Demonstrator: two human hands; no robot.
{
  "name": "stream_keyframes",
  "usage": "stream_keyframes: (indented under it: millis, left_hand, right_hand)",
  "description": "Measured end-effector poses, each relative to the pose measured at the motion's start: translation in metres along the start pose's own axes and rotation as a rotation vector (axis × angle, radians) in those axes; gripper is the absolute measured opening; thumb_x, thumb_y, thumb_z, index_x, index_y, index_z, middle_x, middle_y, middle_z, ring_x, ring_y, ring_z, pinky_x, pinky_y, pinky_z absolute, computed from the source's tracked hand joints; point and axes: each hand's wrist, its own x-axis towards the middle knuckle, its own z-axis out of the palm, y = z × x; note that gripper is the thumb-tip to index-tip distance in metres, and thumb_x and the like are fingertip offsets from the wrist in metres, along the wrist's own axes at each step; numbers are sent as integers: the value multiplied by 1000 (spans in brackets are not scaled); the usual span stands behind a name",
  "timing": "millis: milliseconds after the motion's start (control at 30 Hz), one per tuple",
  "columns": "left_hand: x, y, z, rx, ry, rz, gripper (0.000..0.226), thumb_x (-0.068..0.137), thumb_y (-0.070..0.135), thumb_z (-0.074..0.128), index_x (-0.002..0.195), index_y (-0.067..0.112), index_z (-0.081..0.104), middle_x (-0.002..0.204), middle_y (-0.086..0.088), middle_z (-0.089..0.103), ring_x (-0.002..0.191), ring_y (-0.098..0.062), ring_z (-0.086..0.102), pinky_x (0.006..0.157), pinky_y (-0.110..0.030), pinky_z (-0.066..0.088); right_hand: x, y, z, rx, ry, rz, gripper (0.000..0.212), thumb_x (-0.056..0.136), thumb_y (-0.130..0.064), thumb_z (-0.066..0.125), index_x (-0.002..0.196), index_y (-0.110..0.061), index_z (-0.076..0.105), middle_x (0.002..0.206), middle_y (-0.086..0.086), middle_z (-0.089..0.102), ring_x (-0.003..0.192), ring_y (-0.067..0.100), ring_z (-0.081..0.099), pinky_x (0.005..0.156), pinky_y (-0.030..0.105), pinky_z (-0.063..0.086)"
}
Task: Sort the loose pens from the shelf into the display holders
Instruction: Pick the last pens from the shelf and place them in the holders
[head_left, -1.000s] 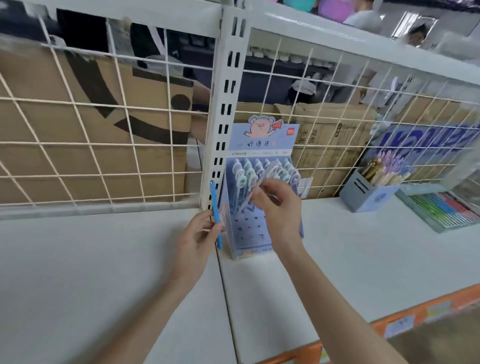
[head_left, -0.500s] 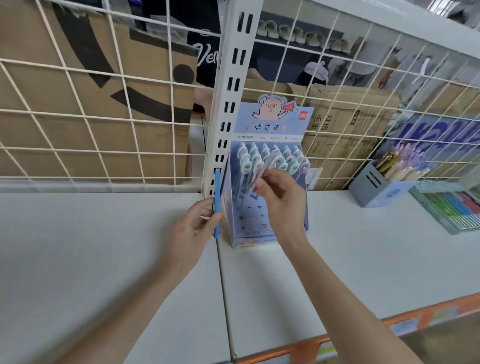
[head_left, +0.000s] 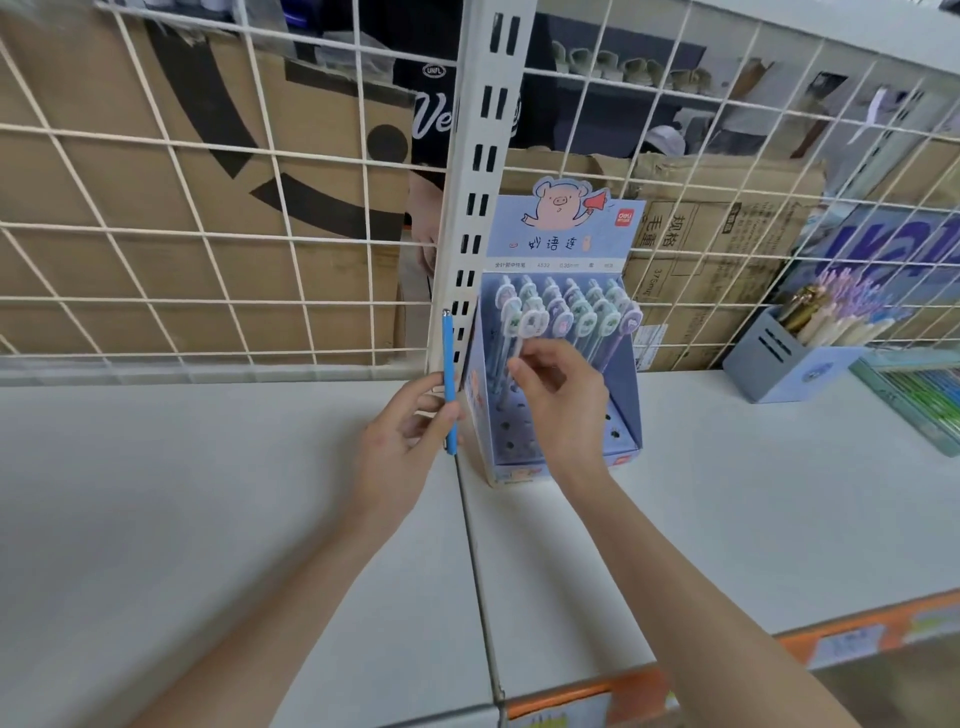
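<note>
A blue cardboard display holder (head_left: 621, 384) with a pig picture on its header stands on the white shelf (head_left: 208, 493) against the wire grid. Several pens with round decorated caps (head_left: 571, 312) stand in its back rows; the front holes are bare. My right hand (head_left: 563, 400) pinches one pale pen (head_left: 527, 332) at the holder's left side, its cap level with the others. My left hand (head_left: 400, 441) holds a slim blue pen (head_left: 449, 364) upright just left of the holder.
A grey-blue box of pens (head_left: 789, 358) and a flat tray of coloured pens (head_left: 919, 395) sit at the right. A white slotted upright (head_left: 478, 182) and wire grid back the shelf, with cardboard boxes behind. An orange price rail (head_left: 857, 639) edges the front.
The view has drawn closer to the shelf. My right hand stays at the holder on the pale pen, a little lower now. My left hand still holds the blue pen upright.
</note>
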Motion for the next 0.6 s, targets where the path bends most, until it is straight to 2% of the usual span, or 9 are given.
stream_keyframes:
  millis: [100,167,300,400,600]
  left_hand:
    - [-1,4,-3,1,10,21,26,87,16,61,103,37,60,82,1,68,75,-21,67,75,-44,56]
    - [-1,5,-4,4,17,35,28,85,21,63,100,44,61,82,-1,68,74,-21,67,76,-47,55]
    - [-1,7,-4,18,11,55,26,81,32,65,95,54,62,81,2,68,72,-20,66,73,-42,56]
    - [-3,7,-3,22,8,63,21,80,36,66,97,48,61,81,1,68,71,-22,66,71,-40,56]
    - [-4,5,-1,57,8,45,25,84,22,66,103,37,58,77,6,67,71,-20,66,70,-33,55]
  right_hand:
    - [-3,1,2,15,19,-1,10,86,-10,65,91,-18,62,81,-13,64,75,-2,60,74,10,48]
    - [-5,2,4,8,12,7,10,86,-10,66,89,-18,61,79,-13,63,72,-7,58,70,5,44]
    - [-12,8,7,-17,14,32,7,87,-10,65,91,-15,62,79,-11,61,70,-7,57,68,1,40]
    - [-11,10,7,-26,8,26,9,88,-10,63,96,-12,64,80,-10,61,72,-8,56,68,0,39]
    - [-9,12,8,-56,-6,15,12,89,-10,62,100,-8,66,84,-7,62,73,-9,55,69,-1,39]
